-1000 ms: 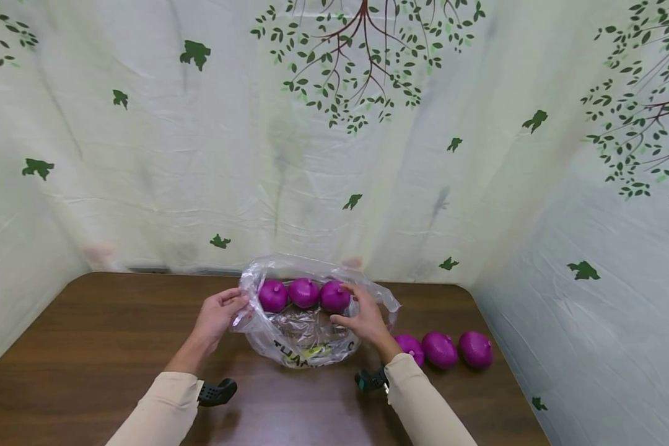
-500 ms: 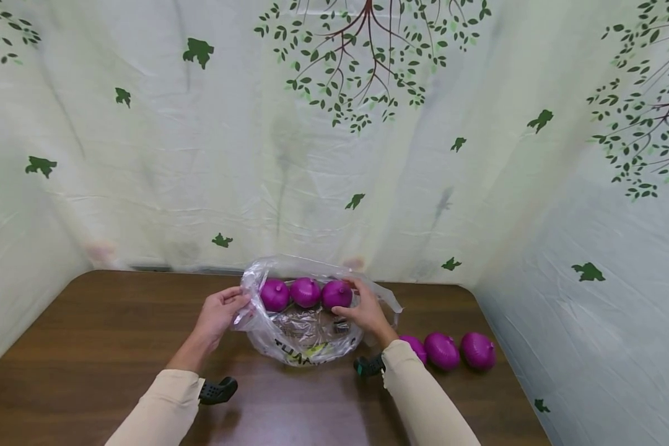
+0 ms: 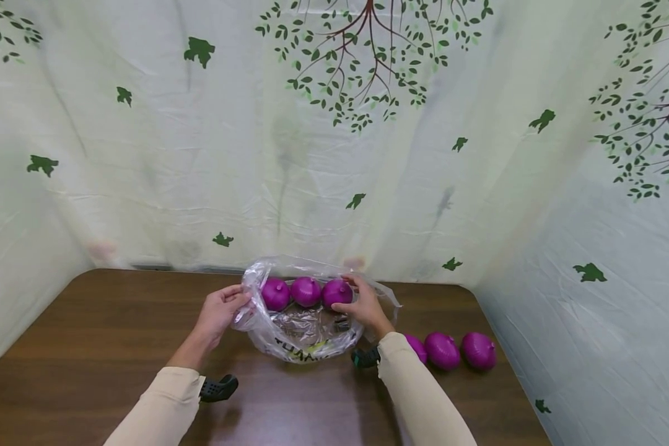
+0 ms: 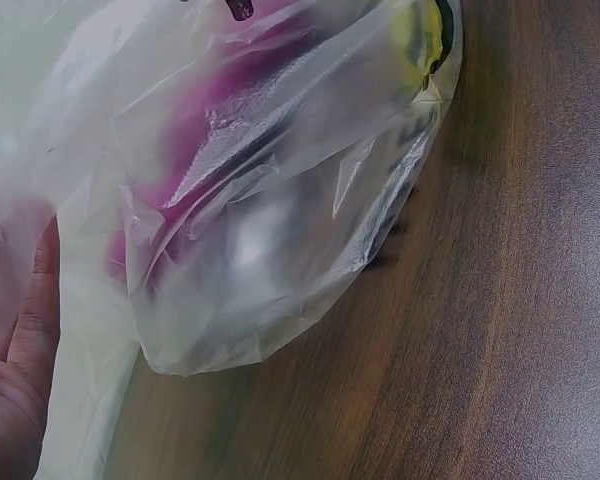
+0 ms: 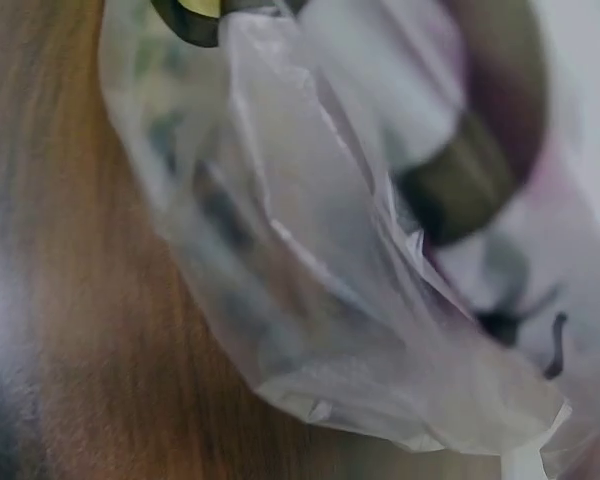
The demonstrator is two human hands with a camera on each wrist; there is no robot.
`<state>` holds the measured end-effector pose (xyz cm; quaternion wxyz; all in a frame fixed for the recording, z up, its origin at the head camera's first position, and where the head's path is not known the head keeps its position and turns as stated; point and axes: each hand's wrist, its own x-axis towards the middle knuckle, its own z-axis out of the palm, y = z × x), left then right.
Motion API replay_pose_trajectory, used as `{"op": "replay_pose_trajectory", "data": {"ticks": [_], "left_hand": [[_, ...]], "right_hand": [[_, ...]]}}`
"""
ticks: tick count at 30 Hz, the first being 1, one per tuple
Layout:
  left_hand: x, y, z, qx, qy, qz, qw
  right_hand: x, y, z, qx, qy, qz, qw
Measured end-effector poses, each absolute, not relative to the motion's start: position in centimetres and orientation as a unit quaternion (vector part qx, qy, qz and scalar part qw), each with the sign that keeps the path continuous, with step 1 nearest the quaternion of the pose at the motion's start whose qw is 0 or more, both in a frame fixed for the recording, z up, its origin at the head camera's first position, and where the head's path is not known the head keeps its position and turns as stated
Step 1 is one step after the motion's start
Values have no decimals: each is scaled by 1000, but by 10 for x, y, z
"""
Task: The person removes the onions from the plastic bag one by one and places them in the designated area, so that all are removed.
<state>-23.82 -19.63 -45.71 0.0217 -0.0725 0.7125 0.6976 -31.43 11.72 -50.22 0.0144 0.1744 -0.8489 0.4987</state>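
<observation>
A clear plastic bag (image 3: pixel 262 337) with printed lettering lies mouth up on the table, holding a row of three purple onions (image 3: pixel 305 291). My left hand (image 3: pixel 214 319) pinches the bag's left rim between thumb and fingers. Inside the mouth on the right, my right hand (image 3: pixel 370 310) grips the rightmost onion (image 3: pixel 334 293), thumb in front and fingers behind. In the left wrist view, purple shows blurred through the bag's film (image 4: pixel 260 270), with part of my left hand (image 4: pixel 15 400) at the edge. The bag (image 5: pixel 320 320) fills the right wrist view and hides my right fingers.
Three more onions (image 3: pixel 442 351) sit in a row on the brown table (image 3: pixel 117 334), right of my right forearm; the nearest is partly hidden by the sleeve. Behind the table's far edge hangs a pale curtain (image 3: pixel 312 167) printed with leaves.
My right thumb has come up closer against the rightmost onion, and the right forearm has shifted slightly left. My left hand keeps its hold on the rim.
</observation>
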Motion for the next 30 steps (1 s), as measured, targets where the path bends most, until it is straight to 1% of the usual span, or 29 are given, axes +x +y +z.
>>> {"op": "replay_pose_trajectory", "data": {"ticks": [8, 17, 30], "left_hand": [[-238, -195, -458, -68, 707, 704, 13], [-237, -194, -459, -72, 718, 693, 13], [-236, -195, -459, -75, 719, 691, 14]], "right_hand": [[-319, 114, -502, 161, -842, 515, 4], [-320, 108, -503, 163, -855, 493, 1], [-319, 99, -508, 122, -860, 496, 4]]}}
